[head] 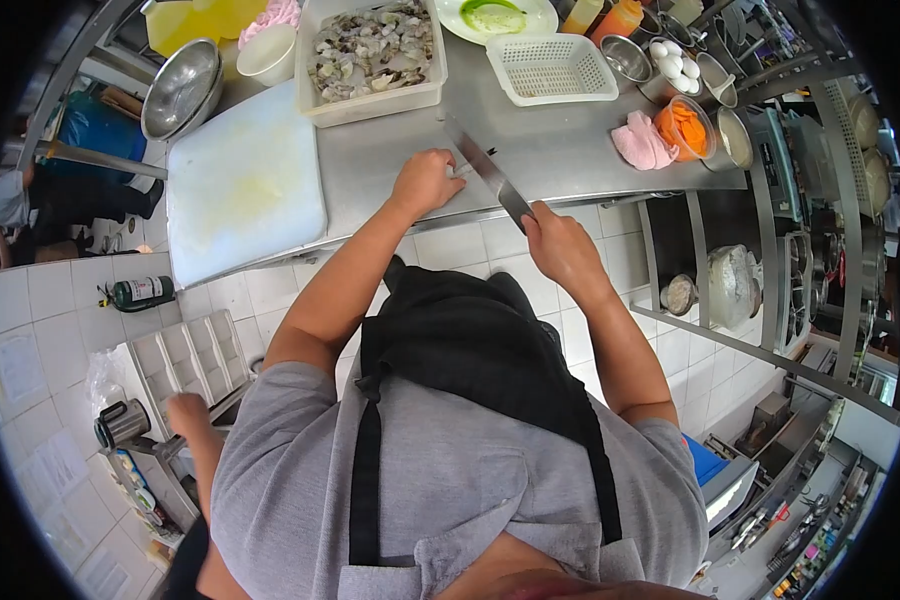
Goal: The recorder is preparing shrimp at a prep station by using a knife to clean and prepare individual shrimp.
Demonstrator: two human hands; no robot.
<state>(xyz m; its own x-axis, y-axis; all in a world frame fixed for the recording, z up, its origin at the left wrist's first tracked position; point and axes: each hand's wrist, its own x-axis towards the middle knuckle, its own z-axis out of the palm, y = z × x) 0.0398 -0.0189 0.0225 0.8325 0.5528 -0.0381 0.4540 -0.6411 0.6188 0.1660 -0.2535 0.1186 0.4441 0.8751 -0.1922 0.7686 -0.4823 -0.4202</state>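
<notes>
My right hand (560,244) grips the handle of a large kitchen knife (487,166), whose blade points up and left over the steel counter (570,146). Just left of the blade, my left hand (426,180) rests at the counter's front edge with its fingers curled at a small pale piece (461,172), perhaps a shrimp; whether they hold it I cannot tell. A small dark scrap (492,151) lies right of the blade. Beyond my left hand stands a plastic tub of raw shrimp (375,56).
A white cutting board (247,180) lies at the left, near steel bowls (180,86). An empty plastic basket (551,69), a pink cloth (643,141), a tub of orange slices (685,129) and eggs (675,64) stand right. Another person's arm (199,450) shows at lower left.
</notes>
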